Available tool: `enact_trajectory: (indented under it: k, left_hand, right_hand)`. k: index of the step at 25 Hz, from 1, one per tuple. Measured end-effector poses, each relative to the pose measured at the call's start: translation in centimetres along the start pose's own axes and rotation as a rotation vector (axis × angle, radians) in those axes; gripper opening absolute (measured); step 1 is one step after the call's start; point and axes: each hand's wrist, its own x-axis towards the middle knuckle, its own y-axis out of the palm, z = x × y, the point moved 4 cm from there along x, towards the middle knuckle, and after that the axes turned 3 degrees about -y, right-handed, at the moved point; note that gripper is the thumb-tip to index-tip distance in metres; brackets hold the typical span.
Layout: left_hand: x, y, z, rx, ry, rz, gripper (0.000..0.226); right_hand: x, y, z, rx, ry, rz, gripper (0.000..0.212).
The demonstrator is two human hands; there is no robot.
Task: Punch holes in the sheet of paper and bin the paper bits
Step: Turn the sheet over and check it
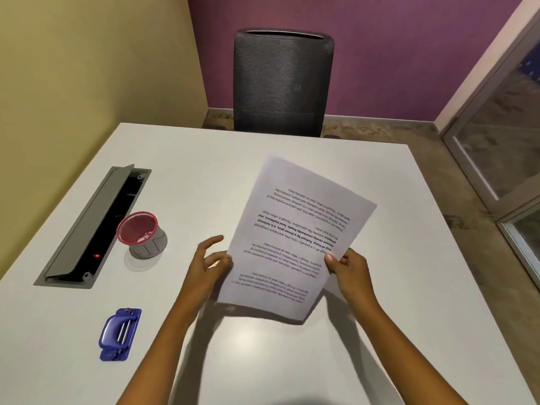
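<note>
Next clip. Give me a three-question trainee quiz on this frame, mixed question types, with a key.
1. True or false: the hole punch is clamped on the sheet of paper.
2. Which hand grips the sheet between thumb and fingers?
A. left hand
B. right hand
C. neither
3. Fill in: the small mesh bin has a ____ rim.

Key
1. False. The punch lies alone on the table, to the left of the person and apart from the sheet.
2. B. The left hand is open, fingers at the sheet's left edge.
3. Red. It stands beside the open cable tray.
</note>
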Motion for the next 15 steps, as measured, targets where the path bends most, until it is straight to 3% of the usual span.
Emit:
enact_trajectory:
  k: [5,9,15]
  left_hand:
    - [0.5,2.6,-2.5,0.16,0.143,0.102,0.027]
    - [0.5,4.1,-3.9,0.084,0.21,0.054,0.024]
    - [0.5,5.0,-4.0,0.006,0.223,-0.012,0.028]
  right_hand:
    - [-0.4,0.6,1.3,-0.025,-0.143,-0.086,0.012]
    - [-0.6,0.5,1.3,0.123,-0.188,-0.205,0.014]
    - [-0.8,0.2,1.1,0.202,-0.263,-0.229,0.02]
